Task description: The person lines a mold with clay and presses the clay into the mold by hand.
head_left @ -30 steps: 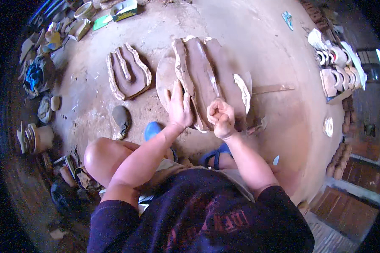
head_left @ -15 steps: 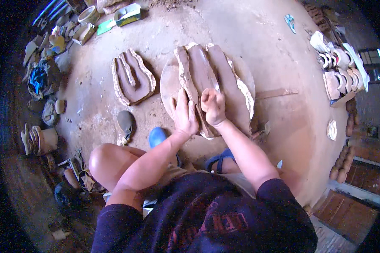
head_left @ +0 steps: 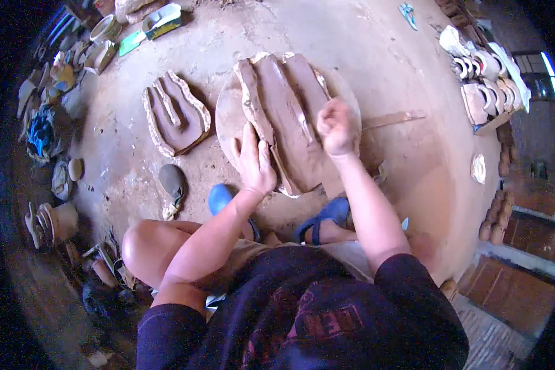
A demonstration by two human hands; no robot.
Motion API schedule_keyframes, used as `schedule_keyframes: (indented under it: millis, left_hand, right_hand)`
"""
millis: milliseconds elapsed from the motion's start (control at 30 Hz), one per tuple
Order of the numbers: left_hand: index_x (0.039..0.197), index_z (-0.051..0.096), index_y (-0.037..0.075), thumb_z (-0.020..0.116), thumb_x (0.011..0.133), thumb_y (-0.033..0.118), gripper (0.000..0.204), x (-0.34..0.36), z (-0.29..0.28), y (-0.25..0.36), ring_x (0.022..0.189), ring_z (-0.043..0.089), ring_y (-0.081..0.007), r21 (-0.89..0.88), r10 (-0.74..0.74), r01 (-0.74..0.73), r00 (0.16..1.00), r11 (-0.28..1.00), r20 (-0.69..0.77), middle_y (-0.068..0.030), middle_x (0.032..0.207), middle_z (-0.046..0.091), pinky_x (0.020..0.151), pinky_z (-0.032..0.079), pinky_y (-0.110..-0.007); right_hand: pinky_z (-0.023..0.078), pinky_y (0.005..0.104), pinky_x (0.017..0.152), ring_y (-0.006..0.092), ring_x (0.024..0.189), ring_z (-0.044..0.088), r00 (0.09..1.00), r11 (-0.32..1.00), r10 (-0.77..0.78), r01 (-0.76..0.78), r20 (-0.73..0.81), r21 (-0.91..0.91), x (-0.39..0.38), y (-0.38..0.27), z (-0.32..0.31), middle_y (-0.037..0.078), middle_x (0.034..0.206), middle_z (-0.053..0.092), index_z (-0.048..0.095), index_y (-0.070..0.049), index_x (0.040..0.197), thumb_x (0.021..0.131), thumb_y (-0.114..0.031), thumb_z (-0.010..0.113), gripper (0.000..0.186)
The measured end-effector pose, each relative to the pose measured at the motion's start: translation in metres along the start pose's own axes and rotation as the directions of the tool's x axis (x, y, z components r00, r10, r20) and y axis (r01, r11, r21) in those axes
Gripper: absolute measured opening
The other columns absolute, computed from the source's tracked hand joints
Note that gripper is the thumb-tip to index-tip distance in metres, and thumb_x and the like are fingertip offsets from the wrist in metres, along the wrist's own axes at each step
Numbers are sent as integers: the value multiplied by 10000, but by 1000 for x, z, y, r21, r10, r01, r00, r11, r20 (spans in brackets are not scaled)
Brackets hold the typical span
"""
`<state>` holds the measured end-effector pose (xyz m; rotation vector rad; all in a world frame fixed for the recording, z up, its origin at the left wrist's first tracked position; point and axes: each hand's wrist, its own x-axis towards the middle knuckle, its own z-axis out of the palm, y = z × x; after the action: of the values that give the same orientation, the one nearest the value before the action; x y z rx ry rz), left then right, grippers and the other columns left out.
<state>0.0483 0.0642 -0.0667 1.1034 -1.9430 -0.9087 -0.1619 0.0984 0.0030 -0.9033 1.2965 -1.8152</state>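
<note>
In front of me, a large brown clay slab (head_left: 290, 117) lies in a pale, rough-edged mould (head_left: 243, 74) on a round board (head_left: 226, 117). Two long grooves run down the clay, with a wet shine along the right-hand one. My left hand (head_left: 256, 166) rests with its fingers stretched out along the slab's left edge. Over the right edge my right hand (head_left: 339, 128) is closed in a fist, a little blurred; whether anything is inside it is hidden.
To the left lies a smaller clay-lined mould (head_left: 194, 132) with a central ridge. Nearer me is a dark rounded bundle (head_left: 174, 182) with a tied end. A flat wooden strip (head_left: 394, 119) sits right of the board. Curved moulds (head_left: 493, 98) are stacked at the far right, clutter along the left.
My right fist has moved from the middle of the clay to its right edge. The left hand stays on the left edge. The whole view has shifted slightly.
</note>
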Motion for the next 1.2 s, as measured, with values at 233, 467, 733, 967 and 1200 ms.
schedule_keyframes:
  millis: [233,467,733,967,1200]
  left_hand:
    - [1540,351,-112,359,1080,334,641,0,-6,0,1503,363,-394,9,-48,48,999,999,10,-297,1583,416,1257,103,-535]
    - [1510,402,-102,345,1096,324,596,-2,0,-17,1474,382,-405,18,25,-26,1000,1000,15,-291,1549,457,1243,156,-521]
    - [1617,146,-72,640,1002,196,833,-22,12,38,1559,232,-382,-292,-174,181,984,939,48,-277,1664,234,1275,189,-443]
    - [1664,78,40,588,923,-88,909,15,23,18,1569,237,-316,-530,-158,207,978,822,137,-243,1677,245,1279,175,-420]
    - [1636,212,-12,584,891,-87,836,64,-1,-18,1498,336,-270,-465,-144,276,943,841,300,-184,1610,376,1247,226,-388]
  right_hand:
    - [248,240,450,60,502,340,996,992,35,-25,-82,126,-17,14,-1,-47,626,370,516,-84,870,1063,-527,516,483]
    - [376,239,511,72,634,504,994,889,-42,-8,-100,-457,-29,3,-21,-25,765,553,589,-56,964,1011,-354,682,315]
    - [501,333,962,205,1094,649,795,856,514,-500,-323,132,-25,-16,-86,145,1145,711,627,43,1299,1030,-405,641,523]
    - [481,335,1028,191,1164,630,763,861,475,-301,-438,409,-46,-10,-92,122,1234,687,669,44,1232,1030,-302,644,402]
    - [555,393,968,264,1097,692,898,409,420,-314,-128,-857,-39,-125,-161,158,1163,721,635,-9,1301,966,-282,735,443]
